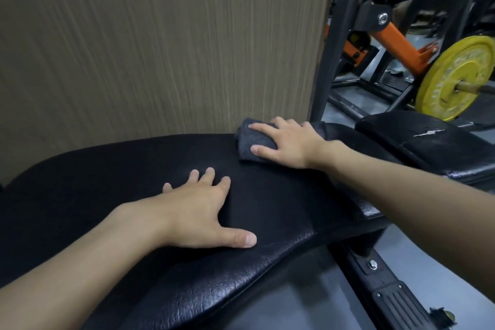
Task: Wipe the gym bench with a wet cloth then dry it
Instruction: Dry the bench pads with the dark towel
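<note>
A view from head height, looking down at a padded gym bench [267,209] that runs across the lower half of the scene. Its cover is black, leather-like vinyl with a fine pebbled grain and a rounded, stitched edge.

Directly behind the bench stands a wall panel [160,48] in dull brown with thin vertical grain lines. A black steel post [334,43] rises at the panel's right edge, just beyond the bench. Farther right are an orange machine arm [401,43] and a round yellow weight plate [452,78] on a bar. A second black pad [428,139], scuffed with a pale tear, lies to the right of the bench. Below the bench are a smooth grey floor [308,303] and a black metal base rail [388,289] with bolts and a ribbed rubber tread.

A folded, dark grey, fuzzy cloth [254,139] sits at the bench's far edge, close to the wall. The right hand [289,142] presses on it, thumb and forefinger lying straight across it; the other fingers are mostly hidden behind. The left hand [198,211] rests palm down on the middle of the pad, fingers spread wide, thumb stretched out toward the near edge.
</note>
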The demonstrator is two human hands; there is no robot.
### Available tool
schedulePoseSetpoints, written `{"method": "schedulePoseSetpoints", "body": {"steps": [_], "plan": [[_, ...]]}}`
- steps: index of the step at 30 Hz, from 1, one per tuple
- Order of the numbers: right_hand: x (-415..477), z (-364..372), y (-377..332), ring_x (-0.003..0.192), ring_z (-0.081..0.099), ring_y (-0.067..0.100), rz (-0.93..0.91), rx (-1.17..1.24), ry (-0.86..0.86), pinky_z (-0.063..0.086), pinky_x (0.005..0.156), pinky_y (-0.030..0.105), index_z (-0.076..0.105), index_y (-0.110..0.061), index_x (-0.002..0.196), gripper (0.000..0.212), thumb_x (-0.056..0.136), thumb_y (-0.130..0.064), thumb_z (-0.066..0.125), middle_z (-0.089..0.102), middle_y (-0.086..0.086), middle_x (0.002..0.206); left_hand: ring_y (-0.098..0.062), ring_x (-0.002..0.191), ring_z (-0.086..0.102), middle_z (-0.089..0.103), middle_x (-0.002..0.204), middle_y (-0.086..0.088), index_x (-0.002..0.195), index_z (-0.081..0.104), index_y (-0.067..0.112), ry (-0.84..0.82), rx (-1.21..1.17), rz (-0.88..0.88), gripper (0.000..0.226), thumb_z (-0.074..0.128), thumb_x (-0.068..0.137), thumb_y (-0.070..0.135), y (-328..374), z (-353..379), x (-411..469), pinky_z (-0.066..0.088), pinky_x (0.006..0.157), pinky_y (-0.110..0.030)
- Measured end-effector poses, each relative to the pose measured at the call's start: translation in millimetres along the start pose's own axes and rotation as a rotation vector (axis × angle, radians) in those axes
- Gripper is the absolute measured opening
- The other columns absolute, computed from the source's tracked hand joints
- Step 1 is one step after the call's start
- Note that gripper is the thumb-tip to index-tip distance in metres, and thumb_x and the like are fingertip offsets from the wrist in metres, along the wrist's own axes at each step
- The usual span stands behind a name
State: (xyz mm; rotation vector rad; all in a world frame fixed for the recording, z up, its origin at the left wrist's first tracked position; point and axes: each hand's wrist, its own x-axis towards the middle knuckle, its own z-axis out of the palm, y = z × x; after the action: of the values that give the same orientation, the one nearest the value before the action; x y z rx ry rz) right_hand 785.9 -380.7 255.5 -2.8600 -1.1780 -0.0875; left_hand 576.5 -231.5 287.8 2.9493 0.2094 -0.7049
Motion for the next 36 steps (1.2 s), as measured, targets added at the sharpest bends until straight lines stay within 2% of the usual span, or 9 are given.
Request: {"method": "schedulePoseSetpoints", "body": {"steps": [8, 14, 20, 22, 25, 26, 29, 31, 36], "plan": [[25.6, 2.9, 4.2, 0.128, 0.043, 0.035, 0.069, 0.008, -0.011, 0.03, 0.103, 0.059, 0.019, -0.053, 0.149, 0.07, 0.085, -0.083, 0.019, 0.042, 0.006, 0.143, -0.025, 0.15, -0.015, -0.019, 0.163, -0.002, 0.155, -0.011, 0.028, -0.017, -0.006, -0.029, 0.127, 0.055, 0.064, 0.087, 1.4, -3.1, 6.3, 0.01, 0.117, -0.063], [-46.7, 0.3, -4.6, 0.128, 0.044, 0.03, -0.058, -0.015, 0.043, 0.033, 0.103, 0.054, 0.018, -0.05, 0.15, 0.074, 0.083, -0.081, 0.016, 0.043, 0.003, 0.142, -0.025, 0.151, -0.013, -0.017, 0.164, -0.001, 0.156, -0.008, 0.03, 0.006, -0.023, -0.034, 0.128, 0.056, 0.061, 0.088, -1.0, -1.7, 6.5, 0.01, 0.117, -0.063], [-132.0, -6.3, -8.4, 0.136, 0.037, 0.023, -0.133, -0.03, 0.045, 0.029, 0.108, 0.047, 0.018, -0.049, 0.152, 0.072, 0.087, -0.079, 0.018, 0.037, -0.003, 0.15, -0.027, 0.151, -0.013, -0.017, 0.164, -0.003, 0.156, -0.009, 0.028, 0.023, -0.033, -0.03, 0.128, 0.053, 0.061, 0.089, 0.2, 0.4, 2.8, 0.008, 0.116, -0.065], [-153.1, -12.3, -9.8, 0.145, 0.026, 0.023, -0.167, -0.032, 0.027, 0.022, 0.114, 0.049, 0.014, -0.049, 0.152, 0.072, 0.087, -0.079, 0.017, 0.029, -0.003, 0.157, -0.027, 0.15, -0.014, -0.018, 0.164, -0.004, 0.156, -0.01, 0.027, 0.023, -0.034, -0.026, 0.127, 0.05, 0.062, 0.089, 0.2, 1.8, 0.5, 0.007, 0.116, -0.065], [-174.3, -18.1, -17.0, 0.153, -0.007, 0.021, -0.139, 0.032, -0.012, 0.001, 0.121, 0.054, 0.001, -0.051, 0.153, 0.078, 0.083, -0.085, 0.009, 0.002, -0.003, 0.167, -0.025, 0.15, -0.015, -0.017, 0.164, -0.003, 0.156, -0.01, 0.026, 0.031, -0.007, -0.011, 0.124, 0.05, 0.067, 0.088, 2.9, 0.5, -2.8, 0.005, 0.117, -0.064], [-176.6, -16.7, -20.0, 0.153, -0.008, 0.021, -0.115, 0.051, -0.009, 0.0, 0.121, 0.055, 0.001, -0.051, 0.153, 0.079, 0.082, -0.085, 0.006, 0.001, -0.002, 0.167, -0.022, 0.15, -0.016, -0.017, 0.164, -0.001, 0.155, -0.011, 0.025, 0.042, 0.006, 0.006, 0.124, 0.051, 0.068, 0.087, 5.4, -1.0, -2.7, 0.004, 0.117, -0.062], [-166.5, -5.2, -23.2, 0.151, 0.012, 0.023, -0.081, -0.014, 0.05, 0.011, 0.118, 0.056, 0.011, -0.05, 0.152, 0.075, 0.084, -0.083, 0.007, 0.021, 0.003, 0.161, -0.015, 0.15, -0.016, -0.017, 0.164, 0.002, 0.155, -0.015, 0.021, 0.048, -0.007, 0.062, 0.127, 0.053, 0.068, 0.086, 16.5, -4.9, 1.4, 0.005, 0.12, -0.058], [-147.5, -1.2, -16.1, 0.146, 0.021, 0.022, -0.066, -0.027, 0.066, 0.016, 0.115, 0.057, 0.017, -0.05, 0.151, 0.071, 0.086, -0.08, 0.013, 0.028, 0.003, 0.156, -0.018, 0.15, -0.015, -0.018, 0.163, 0.0, 0.154, -0.015, 0.019, 0.01, 0.015, 0.066, 0.129, 0.051, 0.068, 0.087, 22.4, -5.0, 5.8, 0.006, 0.12, -0.058], [-80.3, 0.3, 12.0, 0.146, 0.021, 0.022, -0.05, 0.016, 0.032, 0.015, 0.116, 0.057, 0.017, -0.052, 0.15, 0.074, 0.081, -0.08, 0.013, 0.028, 0.002, 0.156, -0.023, 0.151, -0.014, -0.019, 0.163, -0.004, 0.155, -0.013, 0.018, -0.032, 0.097, 0.05, 0.13, 0.05, 0.066, 0.089, 28.2, -8.9, 13.0, 0.013, 0.118, -0.06]]}}
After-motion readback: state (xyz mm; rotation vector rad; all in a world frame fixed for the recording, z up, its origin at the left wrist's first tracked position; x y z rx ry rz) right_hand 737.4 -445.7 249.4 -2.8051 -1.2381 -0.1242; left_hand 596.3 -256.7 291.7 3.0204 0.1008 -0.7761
